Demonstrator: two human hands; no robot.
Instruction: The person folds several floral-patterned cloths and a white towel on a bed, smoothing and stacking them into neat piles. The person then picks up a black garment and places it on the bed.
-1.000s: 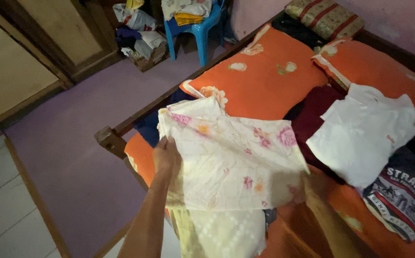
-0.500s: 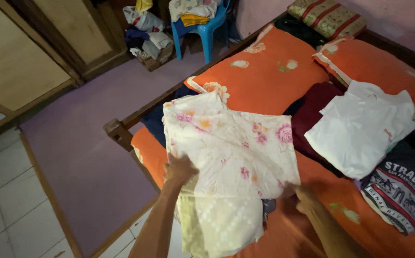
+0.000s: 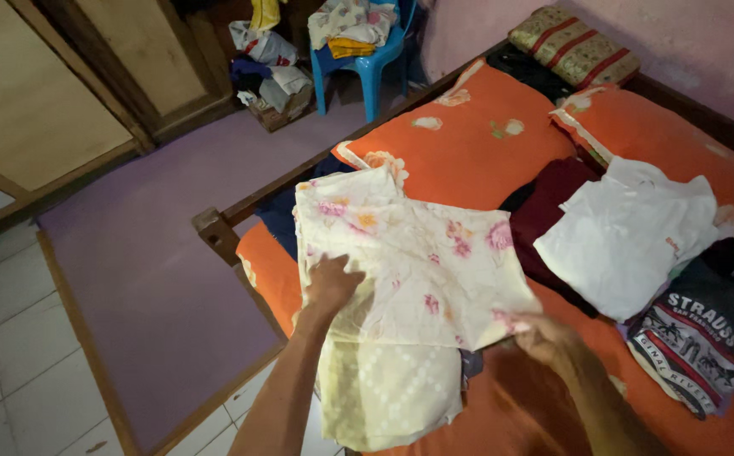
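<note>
A cream cloth with pink flowers [image 3: 418,262] lies spread over the near corner of a bed with an orange sheet [image 3: 570,388]. My left hand [image 3: 331,285] presses flat on the cloth's left side. My right hand [image 3: 540,335] pinches the cloth's lower right corner. Under the floral cloth, a pale yellow dotted cloth [image 3: 384,393] hangs over the bed's edge.
A white shirt [image 3: 629,232], a maroon garment [image 3: 553,211] and a dark printed t-shirt [image 3: 705,333] lie to the right. Two orange pillows [image 3: 468,143] sit behind. A wooden bed frame post [image 3: 213,230], purple mat [image 3: 147,262], blue chair [image 3: 367,59] piled with clothes and a wardrobe [image 3: 71,93] stand left.
The floral cloth has come down from being held up and now lies on the bed. My left hand moved lower and onto it; my right hand now grips its corner.
</note>
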